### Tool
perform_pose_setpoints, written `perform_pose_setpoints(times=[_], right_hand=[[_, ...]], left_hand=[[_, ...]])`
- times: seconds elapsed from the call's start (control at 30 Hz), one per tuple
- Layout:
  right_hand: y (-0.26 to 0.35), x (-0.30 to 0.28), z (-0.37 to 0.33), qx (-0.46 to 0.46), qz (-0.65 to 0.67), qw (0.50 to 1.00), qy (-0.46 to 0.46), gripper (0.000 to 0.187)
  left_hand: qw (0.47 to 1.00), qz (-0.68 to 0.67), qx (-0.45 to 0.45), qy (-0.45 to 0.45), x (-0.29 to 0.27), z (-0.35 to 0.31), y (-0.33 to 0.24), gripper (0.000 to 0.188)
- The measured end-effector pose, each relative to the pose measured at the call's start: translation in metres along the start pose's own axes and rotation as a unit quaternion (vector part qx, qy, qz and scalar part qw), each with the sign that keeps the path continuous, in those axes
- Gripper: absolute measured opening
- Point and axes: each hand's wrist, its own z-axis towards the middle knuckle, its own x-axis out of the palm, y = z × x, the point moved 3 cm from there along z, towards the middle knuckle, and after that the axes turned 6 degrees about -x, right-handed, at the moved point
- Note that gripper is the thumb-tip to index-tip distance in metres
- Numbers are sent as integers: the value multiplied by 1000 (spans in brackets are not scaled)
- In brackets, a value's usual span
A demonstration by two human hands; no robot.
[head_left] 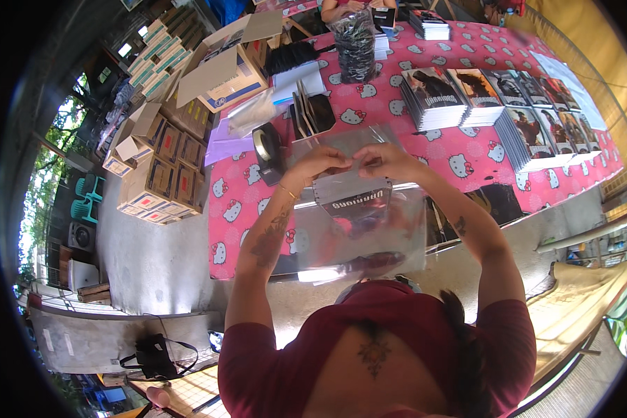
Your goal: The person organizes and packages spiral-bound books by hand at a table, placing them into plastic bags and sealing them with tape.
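Observation:
My left hand (320, 164) and my right hand (386, 161) meet fingertip to fingertip above the near part of the table. Both are closed in a pinch, seemingly on the upper edge of a clear plastic sheet (397, 240); the exact grip is too small to make out fully. Beneath the hands lies a dark-covered book (355, 204) on the sheet, its title upside down to me. The plastic spreads toward me past the table's near edge and shines with reflections. A black tape dispenser (266, 150) stands just left of my left hand.
Stacks of books (435, 104) fill the right of the pink patterned tablecloth (460, 165). Beyond my hands are a black holder (313, 115) and a dark plastic-wrapped bundle (354, 45). An open carton (238, 82) and other boxes (161, 181) stand left. Another person (355, 5) sits across.

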Motion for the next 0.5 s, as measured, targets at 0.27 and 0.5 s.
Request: perform_pose_setpoints(times=[0.27, 0.5], right_hand=[[-3, 9, 0, -17, -34, 998, -49, 42], [-1, 8, 0, 0, -19, 999, -42, 41]], left_hand=[[875, -51, 107, -470, -159, -18, 147, 31], [871, -290, 72, -389, -183, -18, 176, 28]])
